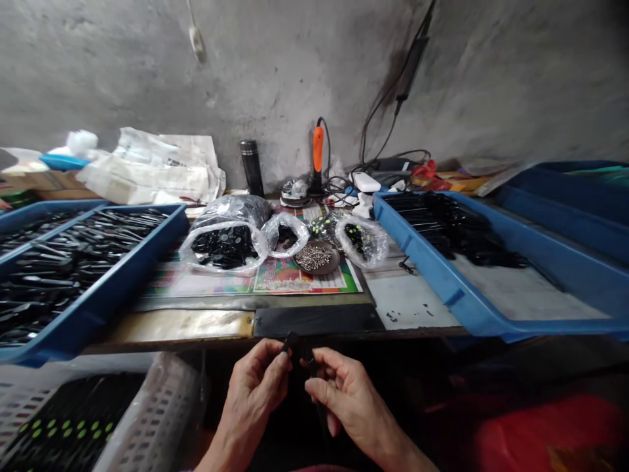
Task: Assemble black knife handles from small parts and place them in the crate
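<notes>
In front of the bench edge, my left hand (258, 383) pinches a small black part (291, 341) between thumb and fingertips. Close beside it, my right hand (346, 393) is closed around a dark, long black piece (308, 357), whose lower end runs down below the fingers. Both pieces are dark against a dark background, so their exact kind and whether they touch cannot be made out. Beyond the hands, a round dish of small metal rivets or screws (317, 257) sits on the bench among open plastic bags of black parts (228, 246).
A blue tray (122, 288) full of black-and-metal pieces stands left; another blue tray (442, 288) holds long black pieces at right. A white basket (157, 406) stands below left. Behind are an orange-handled tool (318, 149), a black flask (251, 167) and cables against the wall.
</notes>
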A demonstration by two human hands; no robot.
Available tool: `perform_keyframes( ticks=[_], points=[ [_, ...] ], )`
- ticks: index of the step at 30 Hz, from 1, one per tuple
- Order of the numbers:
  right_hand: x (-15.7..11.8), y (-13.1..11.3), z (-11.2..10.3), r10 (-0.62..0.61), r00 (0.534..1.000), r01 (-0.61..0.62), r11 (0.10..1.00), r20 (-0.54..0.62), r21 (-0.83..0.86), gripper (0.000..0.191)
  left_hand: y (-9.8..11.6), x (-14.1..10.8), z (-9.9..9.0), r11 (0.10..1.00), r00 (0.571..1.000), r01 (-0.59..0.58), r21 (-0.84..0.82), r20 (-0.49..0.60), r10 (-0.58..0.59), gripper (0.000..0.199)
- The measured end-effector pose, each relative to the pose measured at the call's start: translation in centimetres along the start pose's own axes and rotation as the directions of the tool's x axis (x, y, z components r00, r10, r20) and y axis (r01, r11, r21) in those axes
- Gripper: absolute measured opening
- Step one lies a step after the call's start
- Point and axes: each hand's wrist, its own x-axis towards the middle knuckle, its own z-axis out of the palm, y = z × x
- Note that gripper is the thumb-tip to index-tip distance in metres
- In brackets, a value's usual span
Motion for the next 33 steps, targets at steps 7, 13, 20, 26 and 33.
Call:
perform_keyframes(
  ticks=[7,13,20,26,33],
  points=[
    [-0.2,0.1,0.1,-0.043,0.999,0.043,0.997,-0.013,0.058,0.036,-0.4,-0.8,0.4,0.998,0.999,-0.032,0.048,0.010,0.032,0.039],
    [-0.3,0.3,0.1,-0.069,0.997,0.071,0.994,-0.028,0.082,0.038,-0.7,-0.9,1.0,0.999,0.999,-0.031,-0.005,0.038,0.032,0.033],
    [-0.4,0.1,0.3,-0.077,0.996,0.081,0.993,-0.044,0.086,0.044,-1.1,-0.9,1.7,0.999,0.999,0.026,-0.046,0.028,-0.025,0.045],
    [-0.4,0.8,0.4,-0.105,0.991,0.111,0.991,-0.086,0.074,0.048,-1.4,-0.9,2.2,0.996,1.000,0.028,-0.090,-0.005,-0.028,0.049],
    [-0.3,2.3,0.8,-0.201,0.967,0.215,0.973,-0.158,0.083,0.045,-2.3,-0.9,2.5,0.989,0.999,0.040,-0.144,0.022,-0.038,0.050]
  ],
)
